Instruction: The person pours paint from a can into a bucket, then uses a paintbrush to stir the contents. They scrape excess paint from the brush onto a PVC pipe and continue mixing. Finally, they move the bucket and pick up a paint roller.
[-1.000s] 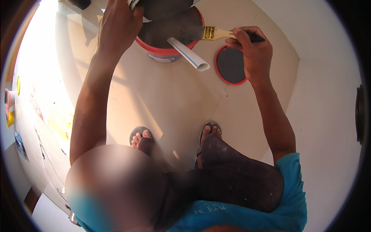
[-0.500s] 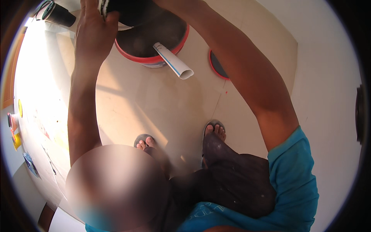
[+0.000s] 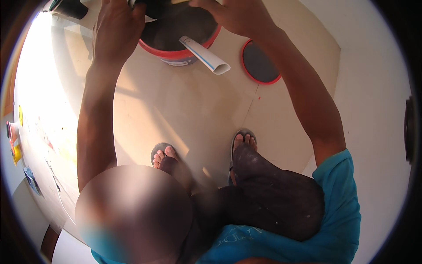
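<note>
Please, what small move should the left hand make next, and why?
Perhaps tilt the dark container slightly toward the bucket: the left hand holds it over the bucket's open top, so drips would probably fall inside.

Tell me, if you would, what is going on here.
A person's left hand grips a dark container over a red-rimmed bucket that looks dark inside. The right hand is beside the container, close to a pale piece mostly cut off at the top. A white tube juts over the bucket's near rim, and a lid-like red-edged disc lies on the floor to the right.
</note>
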Tool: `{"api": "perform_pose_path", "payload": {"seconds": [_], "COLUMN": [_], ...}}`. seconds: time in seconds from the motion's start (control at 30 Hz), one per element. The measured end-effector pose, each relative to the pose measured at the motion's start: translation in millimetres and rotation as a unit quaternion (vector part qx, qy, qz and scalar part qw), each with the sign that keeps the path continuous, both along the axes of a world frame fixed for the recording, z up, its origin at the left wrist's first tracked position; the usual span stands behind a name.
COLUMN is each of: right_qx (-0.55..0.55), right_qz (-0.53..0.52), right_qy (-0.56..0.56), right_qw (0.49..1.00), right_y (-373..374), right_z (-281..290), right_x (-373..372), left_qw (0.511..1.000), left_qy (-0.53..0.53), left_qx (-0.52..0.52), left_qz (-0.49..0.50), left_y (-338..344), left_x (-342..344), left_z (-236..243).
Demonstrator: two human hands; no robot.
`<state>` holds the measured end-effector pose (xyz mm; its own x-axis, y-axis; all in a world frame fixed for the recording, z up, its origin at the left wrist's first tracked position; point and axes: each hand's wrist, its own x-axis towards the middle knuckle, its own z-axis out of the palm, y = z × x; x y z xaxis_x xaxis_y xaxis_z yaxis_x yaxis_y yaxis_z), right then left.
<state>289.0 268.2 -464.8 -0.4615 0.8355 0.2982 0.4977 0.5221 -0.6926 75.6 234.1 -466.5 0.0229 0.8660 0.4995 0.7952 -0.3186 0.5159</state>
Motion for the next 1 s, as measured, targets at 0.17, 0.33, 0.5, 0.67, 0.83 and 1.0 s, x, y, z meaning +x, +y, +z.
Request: {"api": "perform_pose_path", "payload": {"seconds": [0.17,0.33,0.5,0.67,0.83,1.0], "right_qx": [-0.008,0.021,0.037,0.101,0.096,0.074], "right_qz": [0.017,-0.019,0.032,0.039,0.051,0.035], "right_qy": [0.055,-0.002,-0.017,-0.034,-0.060,-0.033], "right_qw": [0.998,1.000,0.999,0.994,0.992,0.996], "right_y": [-25,-55,-72,-77,-86,-93], "right_z": [-1,-2,-11,-7,10,11], "right_x": [30,62,79,84,87,90], "left_qw": [0.999,1.000,1.000,0.999,1.000,1.000], "left_qy": [0.030,0.001,0.004,-0.035,0.001,0.006], "left_qx": [-0.006,-0.019,-0.001,-0.037,0.016,0.011], "left_qz": [0.027,0.010,-0.005,0.004,0.016,0.000], "left_y": [1,-3,0,-3,1,1], "left_x": [4,2,0,2,0,-3], "left_z": [-3,-3,-12,-6,-14,-12]}}
